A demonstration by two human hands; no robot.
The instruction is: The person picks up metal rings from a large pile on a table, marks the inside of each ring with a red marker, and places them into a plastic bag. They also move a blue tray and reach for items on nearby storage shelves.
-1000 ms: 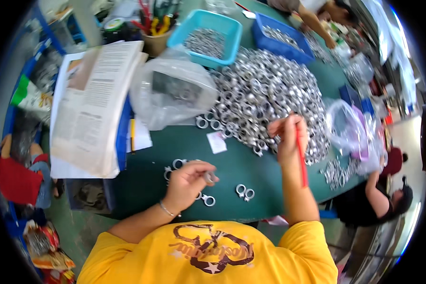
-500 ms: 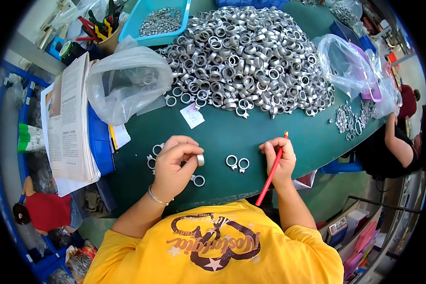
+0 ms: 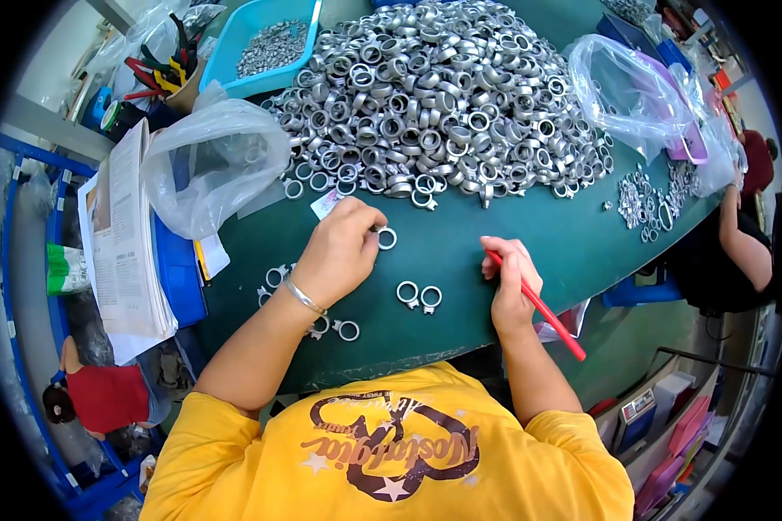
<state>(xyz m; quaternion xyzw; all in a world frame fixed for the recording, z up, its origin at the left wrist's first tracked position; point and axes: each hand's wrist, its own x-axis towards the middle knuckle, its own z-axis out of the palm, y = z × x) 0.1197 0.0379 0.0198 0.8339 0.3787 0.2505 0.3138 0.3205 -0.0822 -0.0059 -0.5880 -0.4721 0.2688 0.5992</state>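
My left hand (image 3: 339, 247) is closed in a pinch on a silver metal ring (image 3: 387, 238), a little short of the big heap of like rings (image 3: 426, 104). A red pencil (image 3: 547, 314) lies in the closed fingers of my right hand (image 3: 514, 282), slanting down to the right. Between the hands, a pair of rings (image 3: 418, 296) rests side by side on the green table (image 3: 460, 247). Several more rings (image 3: 347, 330) lie beside and below my left forearm, which partly covers some. A small paper tag (image 3: 325, 205) sticks out behind my left hand.
A clear plastic bag (image 3: 217, 165) and a stack of papers (image 3: 130, 234) stand at the left. Behind them are a blue tray (image 3: 265, 52) of small parts and a holder with pliers (image 3: 174, 65). Small metal pieces (image 3: 643, 204) lie at the right, near another person's arm (image 3: 743, 243).
My left hand has moved away from me toward the heap with a ring. The pencil in my right hand has swung from slanting down-left to slanting down-right. The view has shifted slightly.
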